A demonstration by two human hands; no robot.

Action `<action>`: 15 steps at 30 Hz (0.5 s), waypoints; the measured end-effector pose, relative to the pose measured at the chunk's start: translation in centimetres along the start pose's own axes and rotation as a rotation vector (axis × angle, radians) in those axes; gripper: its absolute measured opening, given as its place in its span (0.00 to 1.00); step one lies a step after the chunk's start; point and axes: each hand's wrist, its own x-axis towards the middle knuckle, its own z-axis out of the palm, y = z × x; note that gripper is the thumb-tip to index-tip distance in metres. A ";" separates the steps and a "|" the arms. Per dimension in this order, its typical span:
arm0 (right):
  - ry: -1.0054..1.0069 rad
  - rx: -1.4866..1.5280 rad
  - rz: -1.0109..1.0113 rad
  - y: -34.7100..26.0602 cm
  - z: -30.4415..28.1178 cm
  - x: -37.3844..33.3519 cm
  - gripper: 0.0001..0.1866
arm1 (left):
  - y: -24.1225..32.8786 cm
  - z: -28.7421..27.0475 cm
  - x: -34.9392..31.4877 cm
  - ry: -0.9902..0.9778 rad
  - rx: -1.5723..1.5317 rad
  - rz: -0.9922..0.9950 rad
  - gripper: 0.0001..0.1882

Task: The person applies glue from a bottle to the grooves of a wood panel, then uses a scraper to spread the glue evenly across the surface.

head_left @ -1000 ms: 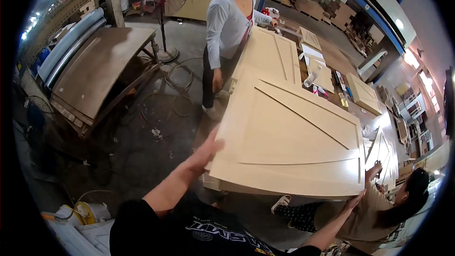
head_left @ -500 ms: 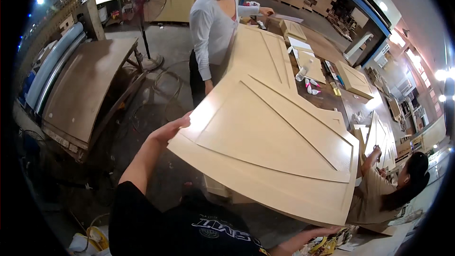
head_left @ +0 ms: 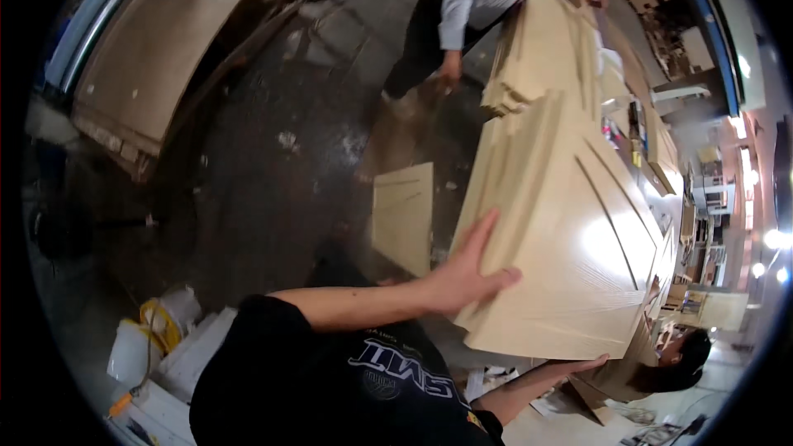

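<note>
A cream door panel (head_left: pixel 570 281) with raised strips lies in front of me, its left edge lined up over a stack of similar panels (head_left: pixel 481 186). My left hand (head_left: pixel 472 274) grips its left edge, thumb on the upper face and fingers along the side. Under the near right edge, my right hand (head_left: pixel 582 366) holds the panel, with its fingers partly hidden. Beyond it lies another stack of cream panels (head_left: pixel 545 54). A co-worker's hand (head_left: pixel 448 70) hangs beside that farther stack.
A smaller cream panel (head_left: pixel 403 216) stands on the dark floor to my left. Farther left is a low table with a brown board (head_left: pixel 165 49). White buckets (head_left: pixel 132 351) sit at the lower left. Another person (head_left: pixel 669 359) works at the right.
The view has swung down and left. My left hand has moved from the panel's far left corner toward its near left edge. The panel now sits aligned over the stack.
</note>
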 end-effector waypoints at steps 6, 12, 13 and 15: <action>-0.031 -0.202 0.002 0.5 4.4 -4.7 0.28 | -2.0 -2.4 -1.8 -0.106 -0.123 0.024 0.56; -0.065 -0.436 0.129 3.5 2.6 -7.8 0.25 | -5.9 -6.0 -3.5 -0.233 -0.235 -0.166 0.42; -0.084 -0.494 0.171 4.9 1.8 -8.6 0.25 | -8.3 -6.4 -4.0 -0.221 -0.159 -0.192 0.37; -0.130 -0.616 0.298 8.9 -0.5 -11.0 0.24 | -11.7 -8.9 -5.1 -0.178 0.096 -0.268 0.31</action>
